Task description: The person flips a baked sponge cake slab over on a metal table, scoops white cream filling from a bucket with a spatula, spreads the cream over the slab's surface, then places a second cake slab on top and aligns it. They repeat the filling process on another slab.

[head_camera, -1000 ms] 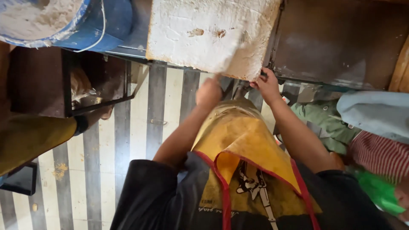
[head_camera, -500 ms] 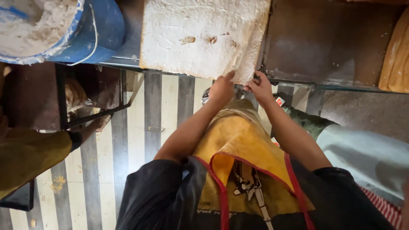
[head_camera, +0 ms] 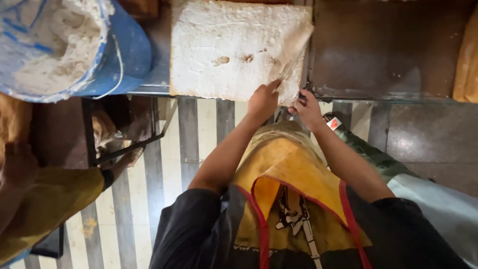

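A thick white flour-dusted slab point(head_camera: 224, 50) lies on the counter ahead of me. My left hand point(head_camera: 262, 101) pinches a thin whitish sheet point(head_camera: 295, 56) that lifts off the slab's near right corner and right edge. My right hand point(head_camera: 308, 108) sits just to the right, its fingers curled at the counter edge by that same corner; what it grips is hidden. Both forearms reach out over my yellow apron point(head_camera: 284, 174) with red trim.
A blue bucket point(head_camera: 124, 55) of flour stands at the far left. A dark metal counter top point(head_camera: 388, 50) stretches to the right of the slab. Another person's arm in a yellow sleeve point(head_camera: 45, 204) is low on the left, over the striped floor point(head_camera: 199, 129).
Both hands have risen from under the counter edge to the slab's near right corner. The thin sheet now stands lifted along the right edge.
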